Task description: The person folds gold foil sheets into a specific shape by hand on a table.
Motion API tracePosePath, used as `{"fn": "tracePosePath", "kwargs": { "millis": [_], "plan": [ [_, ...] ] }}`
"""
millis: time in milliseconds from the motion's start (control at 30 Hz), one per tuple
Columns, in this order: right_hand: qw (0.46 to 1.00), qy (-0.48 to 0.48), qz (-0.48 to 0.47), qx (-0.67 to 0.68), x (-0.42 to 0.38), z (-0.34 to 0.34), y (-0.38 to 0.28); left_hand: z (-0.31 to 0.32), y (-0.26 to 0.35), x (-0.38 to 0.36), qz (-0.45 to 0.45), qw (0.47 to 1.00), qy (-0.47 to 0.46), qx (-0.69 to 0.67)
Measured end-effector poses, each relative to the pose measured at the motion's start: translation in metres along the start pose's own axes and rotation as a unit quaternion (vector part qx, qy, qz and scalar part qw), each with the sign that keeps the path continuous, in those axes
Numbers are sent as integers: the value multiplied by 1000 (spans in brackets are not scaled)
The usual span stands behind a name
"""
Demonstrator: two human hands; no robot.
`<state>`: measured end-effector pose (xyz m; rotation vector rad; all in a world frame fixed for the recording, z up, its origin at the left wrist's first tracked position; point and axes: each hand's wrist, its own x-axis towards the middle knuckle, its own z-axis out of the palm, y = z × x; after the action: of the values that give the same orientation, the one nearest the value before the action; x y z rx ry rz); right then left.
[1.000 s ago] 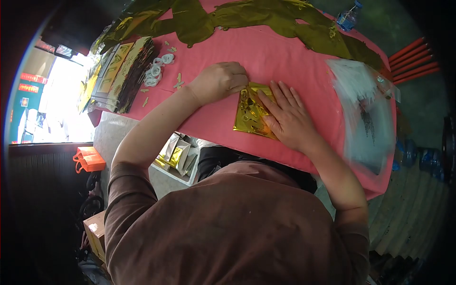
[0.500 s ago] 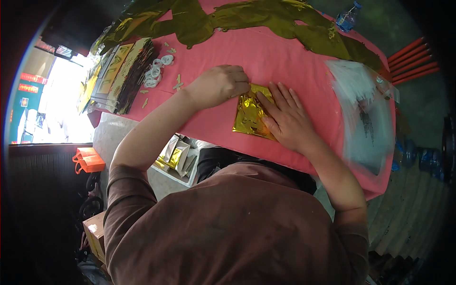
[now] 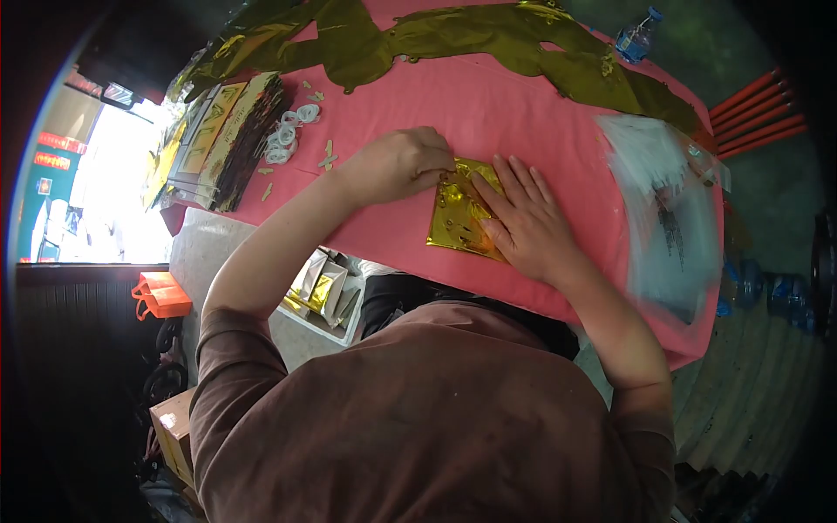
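A folded piece of shiny gold foil [image 3: 458,218] lies flat on the pink-covered table [image 3: 392,235] in front of me. My left hand [image 3: 397,166] is closed, its thumb and fingertips pinching the foil's upper left corner. My right hand [image 3: 532,218] rests palm down on the foil's right side, fingers spread out. The fingers of both hands hide part of the foil's upper and right edges.
Flat gold foil shapes [image 3: 471,33] stretch along the table's far side, near a plastic bottle [image 3: 636,37]. Clear plastic bags [image 3: 667,227] lie at right. Printed packets [image 3: 222,131] and white rings [image 3: 283,139] sit at left. Below is a white bin [image 3: 336,331].
My left hand has shifted slightly down at the foil's corner. My right hand stays spread on the foil, almost unmoved.
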<state>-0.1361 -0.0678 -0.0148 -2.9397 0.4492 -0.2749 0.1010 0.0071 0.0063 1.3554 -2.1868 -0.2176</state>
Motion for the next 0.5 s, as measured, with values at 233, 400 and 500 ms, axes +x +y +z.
{"fn": "tracePosePath", "kwargs": {
  "millis": [233, 400, 500],
  "plan": [
    [1000, 1, 2, 3, 0, 0, 0, -6, 7, -1, 4, 998, -32, 47],
    [1000, 1, 3, -2, 0, 3, 1, -8, 6, -1, 56, 995, -50, 66],
    [1000, -1, 4, -3, 0, 5, 2, -7, 7, -1, 49, 993, -60, 87]
  ]
}}
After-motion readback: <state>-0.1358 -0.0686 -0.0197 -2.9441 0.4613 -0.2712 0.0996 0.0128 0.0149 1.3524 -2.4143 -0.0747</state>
